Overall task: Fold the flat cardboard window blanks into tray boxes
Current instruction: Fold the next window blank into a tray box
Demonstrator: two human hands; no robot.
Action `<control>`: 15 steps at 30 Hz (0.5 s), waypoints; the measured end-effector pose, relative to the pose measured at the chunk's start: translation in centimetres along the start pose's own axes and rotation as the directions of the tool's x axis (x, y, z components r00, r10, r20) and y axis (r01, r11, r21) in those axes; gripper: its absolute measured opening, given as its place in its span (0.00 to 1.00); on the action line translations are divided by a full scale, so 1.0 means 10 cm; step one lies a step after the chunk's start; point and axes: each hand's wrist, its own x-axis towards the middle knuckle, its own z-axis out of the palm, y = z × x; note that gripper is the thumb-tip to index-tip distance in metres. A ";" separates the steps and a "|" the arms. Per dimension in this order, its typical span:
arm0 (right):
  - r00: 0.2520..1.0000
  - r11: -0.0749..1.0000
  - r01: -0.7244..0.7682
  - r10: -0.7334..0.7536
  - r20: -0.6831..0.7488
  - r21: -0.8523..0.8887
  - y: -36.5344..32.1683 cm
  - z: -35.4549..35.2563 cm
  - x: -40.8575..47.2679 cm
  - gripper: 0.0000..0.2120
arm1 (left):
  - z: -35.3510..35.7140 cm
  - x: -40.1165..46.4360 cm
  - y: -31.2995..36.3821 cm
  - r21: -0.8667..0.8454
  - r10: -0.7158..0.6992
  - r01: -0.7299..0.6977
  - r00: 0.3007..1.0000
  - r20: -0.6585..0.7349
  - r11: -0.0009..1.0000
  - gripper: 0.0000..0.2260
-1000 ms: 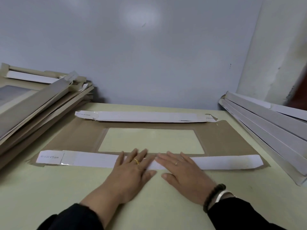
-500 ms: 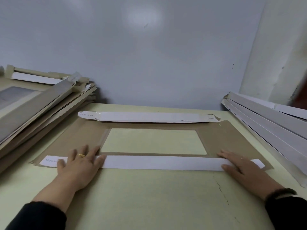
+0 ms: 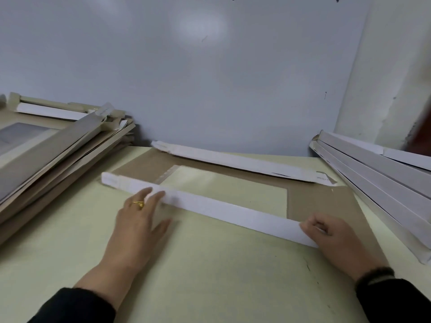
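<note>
A brown cardboard window blank (image 3: 314, 201) lies on the pale green table (image 3: 210, 264), its clear window (image 3: 221, 187) in the middle. Its near white side flap (image 3: 210, 206) stands raised along the front edge; the far white flap (image 3: 233, 162) lies folded along the back. My left hand (image 3: 137, 220) presses straight fingers against the near flap's left part. My right hand (image 3: 333, 236) grips the flap's right end with curled fingers.
A stack of folded trays and blanks (image 3: 51, 145) sits at the left, sloping toward the wall. Another stack of white-sided pieces (image 3: 384, 178) leans at the right. A grey-blue wall (image 3: 210, 78) closes the back.
My hands slid apart from the flap's middle to its ends, then lifted the near flap from flat to upright. The blank now sits skewed, its left end farther back.
</note>
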 end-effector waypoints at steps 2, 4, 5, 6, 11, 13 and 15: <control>1.000 0.996 -0.019 0.016 0.024 0.089 -0.13 0.09 -0.04 0.12 | 0.04 -0.06 0.17 -0.029 0.091 -0.090 0.995 0.043 0.996 0.25; 0.999 0.982 -0.019 0.010 0.050 0.185 -0.28 0.20 -0.10 0.09 | 0.08 -0.13 0.36 -0.063 0.197 -0.191 0.973 0.118 0.980 0.25; 0.998 0.970 -0.019 0.005 0.056 0.241 -0.35 0.26 -0.14 0.08 | 0.10 -0.16 0.44 -0.073 0.244 -0.235 0.959 0.148 0.969 0.24; 0.998 0.956 -0.027 0.008 0.066 0.291 -0.41 0.31 -0.18 0.08 | 0.11 -0.17 0.53 -0.065 0.289 -0.282 0.940 0.179 0.957 0.23; 0.986 0.898 -0.093 0.022 0.167 0.430 -0.57 0.56 -0.36 0.07 | 0.11 -0.22 0.81 0.150 0.429 -0.451 0.889 0.159 0.880 0.18; 0.978 0.885 -0.115 0.021 0.208 0.451 -0.61 0.62 -0.40 0.08 | 0.13 -0.22 0.81 0.227 0.435 -0.469 0.881 0.185 0.854 0.18; 0.964 0.883 -0.094 -0.034 0.264 0.460 -0.63 0.66 -0.44 0.06 | 0.16 -0.22 0.78 0.277 0.406 -0.468 0.878 0.255 0.839 0.19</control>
